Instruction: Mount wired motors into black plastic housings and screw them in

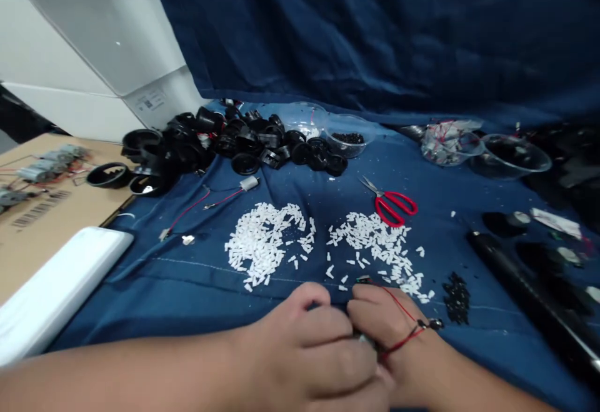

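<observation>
My left hand (328, 352) is closed, its fingers curled and pressed against my right hand near the front of the blue cloth. My right hand (387, 318) is closed too, on a small part with red wires (400, 302). A dark greenish tip (363, 279) of a part shows above its fingers. The red strands run over the back of the hand to small black ends (435, 324) by the wrist. Most of what lies between the hands is hidden. Just beyond them lie two heaps of small white plastic pieces, a left heap (257, 243) and a right heap (375, 240).
Red-handled scissors (396, 207) lie behind the right heap. Small black pieces (456, 299) lie to the right, near a black tube (525, 293). Black round housings (248, 140) and clear tubs (349, 143) stand at the back. A white box (65, 287) and cardboard with motors (56, 206) are left.
</observation>
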Demonstrator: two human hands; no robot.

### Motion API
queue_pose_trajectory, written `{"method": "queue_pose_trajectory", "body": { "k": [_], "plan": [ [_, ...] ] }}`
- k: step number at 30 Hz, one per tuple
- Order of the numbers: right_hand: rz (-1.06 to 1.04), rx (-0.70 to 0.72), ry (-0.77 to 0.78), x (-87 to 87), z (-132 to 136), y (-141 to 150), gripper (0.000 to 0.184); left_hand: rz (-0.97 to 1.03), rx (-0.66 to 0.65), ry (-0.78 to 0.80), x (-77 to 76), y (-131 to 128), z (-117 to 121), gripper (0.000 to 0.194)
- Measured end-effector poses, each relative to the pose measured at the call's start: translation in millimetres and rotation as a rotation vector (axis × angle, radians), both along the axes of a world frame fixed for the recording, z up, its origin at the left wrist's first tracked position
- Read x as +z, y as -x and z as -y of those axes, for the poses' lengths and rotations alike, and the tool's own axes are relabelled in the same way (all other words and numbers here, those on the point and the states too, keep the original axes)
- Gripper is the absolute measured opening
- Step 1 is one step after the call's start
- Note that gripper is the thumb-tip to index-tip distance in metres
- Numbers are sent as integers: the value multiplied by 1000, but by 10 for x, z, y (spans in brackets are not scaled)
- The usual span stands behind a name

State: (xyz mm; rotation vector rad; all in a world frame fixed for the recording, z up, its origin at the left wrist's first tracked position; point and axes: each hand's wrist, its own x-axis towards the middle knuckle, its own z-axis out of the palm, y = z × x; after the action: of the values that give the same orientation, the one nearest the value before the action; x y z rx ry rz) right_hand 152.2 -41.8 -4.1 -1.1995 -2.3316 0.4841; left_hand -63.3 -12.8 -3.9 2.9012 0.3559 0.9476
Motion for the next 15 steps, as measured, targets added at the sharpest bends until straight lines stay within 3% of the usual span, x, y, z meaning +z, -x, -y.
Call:
{"method": "queue_pose_trajectory", "body": {
  "k": [4,9,15],
  "plan": [
    [115,-140,-99,-10,105,37,12,158,-90,-39,101,-67,-60,9],
    [240,-132,-49,-32,132,66,15,151,-66,-117,173,-44,-51,16],
    [216,-180,-36,-32,196,83,21,157,-73,-53,181,12,-32,15]
  ]
}}
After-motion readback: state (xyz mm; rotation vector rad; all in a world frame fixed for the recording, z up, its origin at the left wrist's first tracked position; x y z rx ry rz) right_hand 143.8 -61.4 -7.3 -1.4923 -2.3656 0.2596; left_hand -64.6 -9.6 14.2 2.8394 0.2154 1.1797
